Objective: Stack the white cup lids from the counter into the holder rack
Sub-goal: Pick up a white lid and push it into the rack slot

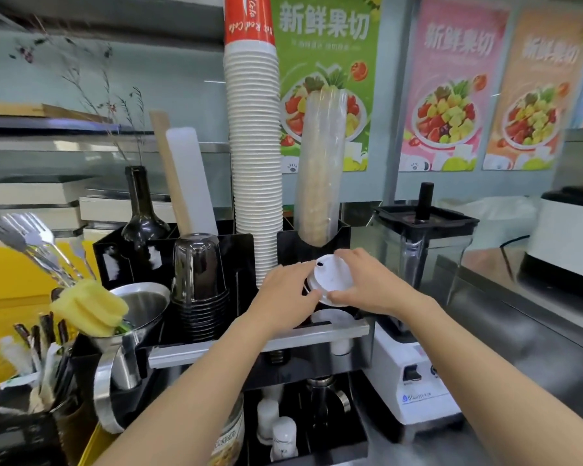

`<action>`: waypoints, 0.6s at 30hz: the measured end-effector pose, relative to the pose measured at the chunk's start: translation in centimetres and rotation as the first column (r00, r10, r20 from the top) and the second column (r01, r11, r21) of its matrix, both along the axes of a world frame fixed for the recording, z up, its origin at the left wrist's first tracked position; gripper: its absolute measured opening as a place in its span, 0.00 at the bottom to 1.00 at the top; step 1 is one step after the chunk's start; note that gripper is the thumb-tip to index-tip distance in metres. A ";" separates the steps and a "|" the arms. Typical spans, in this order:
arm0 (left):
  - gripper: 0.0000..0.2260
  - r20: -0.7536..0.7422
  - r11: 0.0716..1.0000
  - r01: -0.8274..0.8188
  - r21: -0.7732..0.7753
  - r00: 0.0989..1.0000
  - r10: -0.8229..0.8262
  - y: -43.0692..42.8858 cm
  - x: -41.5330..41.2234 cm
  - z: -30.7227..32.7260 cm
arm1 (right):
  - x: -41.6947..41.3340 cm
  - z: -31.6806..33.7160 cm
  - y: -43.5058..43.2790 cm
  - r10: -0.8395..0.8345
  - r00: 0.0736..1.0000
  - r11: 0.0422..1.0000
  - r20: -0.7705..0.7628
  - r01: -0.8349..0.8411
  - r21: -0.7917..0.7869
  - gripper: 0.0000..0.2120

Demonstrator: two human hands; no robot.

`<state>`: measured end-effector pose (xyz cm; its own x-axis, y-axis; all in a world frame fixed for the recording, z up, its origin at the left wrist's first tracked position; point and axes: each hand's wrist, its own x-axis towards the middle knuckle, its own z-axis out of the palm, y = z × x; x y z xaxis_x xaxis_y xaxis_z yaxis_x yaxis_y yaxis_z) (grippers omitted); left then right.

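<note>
A white cup lid is pinched by both hands just above the front slot of the black holder rack: left hand closed on its left rim, right hand on the right and near edge. More lids can be seen sitting in the slot below. Best done flat, probably: the lid should be levelled, centred over the pile, then let go so it nests instead of jamming on the wall. Readable stuff: "新鲜果切" on the posters, red lettering that looks like "Red Cola" on the paper cups, and a blurry "Blaupu…"-ish logo on the blender beside the rack on the desk.
</note>
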<state>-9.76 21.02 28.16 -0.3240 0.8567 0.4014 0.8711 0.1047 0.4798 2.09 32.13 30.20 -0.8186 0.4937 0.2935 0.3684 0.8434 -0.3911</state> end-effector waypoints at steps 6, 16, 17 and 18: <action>0.22 -0.168 0.977 -0.025 -0.212 0.986 -0.012 2.0 -1.9 -2.0 | -1.9 -0.8 2.2 -0.056 0.943 0.993 0.328 0.020 0.114 0.35; 0.11 -0.435 0.873 -0.081 -0.481 0.886 -0.158 4.1 -1.5 -1.9 | -4.4 -2.0 2.9 -0.089 0.764 0.963 0.639 -0.097 0.251 0.14; 0.10 -0.433 0.858 -0.085 -0.506 0.885 -0.168 4.3 -1.4 -1.9 | -4.6 -2.1 2.9 -0.097 0.750 0.961 0.654 -0.102 0.259 0.12; 0.12 -0.435 0.845 -0.095 -0.527 0.884 -0.172 4.5 -1.4 -1.8 | -4.9 -2.3 3.0 -0.099 0.737 0.960 0.669 -0.106 0.259 0.10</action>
<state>-11.11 25.48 26.33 -0.1841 0.9828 -0.0171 0.9797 0.1821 -0.0834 -2.78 35.11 27.91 -0.8513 0.4786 -0.2148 0.4436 0.8753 0.1924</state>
